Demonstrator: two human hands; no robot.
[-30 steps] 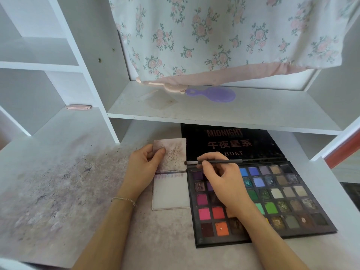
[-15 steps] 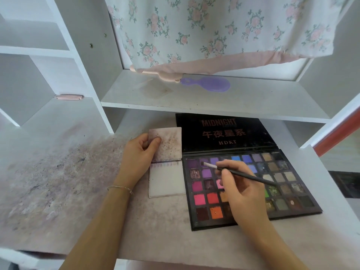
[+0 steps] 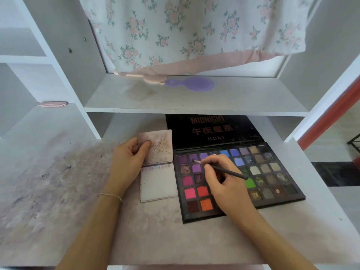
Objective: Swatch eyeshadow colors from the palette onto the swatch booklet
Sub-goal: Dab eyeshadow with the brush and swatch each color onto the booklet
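An open black eyeshadow palette (image 3: 272, 172) with several coloured pans lies on the desk at centre right, its lid (image 3: 210, 131) flat behind it. My right hand (image 3: 224, 182) holds a thin dark brush (image 3: 228, 171) like a pen, its pale tip touching a purple pan (image 3: 193, 157) in the top row. Left of the palette lies the open swatch booklet (image 3: 158, 184), with a row of faint purple swatches along the top of its white page. My left hand (image 3: 128, 162) holds the booklet's flipped-up stained cover (image 3: 161, 147), thumb on it.
A white shelf (image 3: 194, 102) overhangs the back of the desk, carrying a purple hand mirror (image 3: 194, 84) and a pink item under a hanging floral cloth (image 3: 194, 32). A pink object (image 3: 52, 104) lies at far left. The desk surface (image 3: 48, 182) is stained with powder.
My right hand turned the brush from lying level above the palette to pointing down-left, and its tip has come down onto a purple pan. The left hand stays on the booklet cover.
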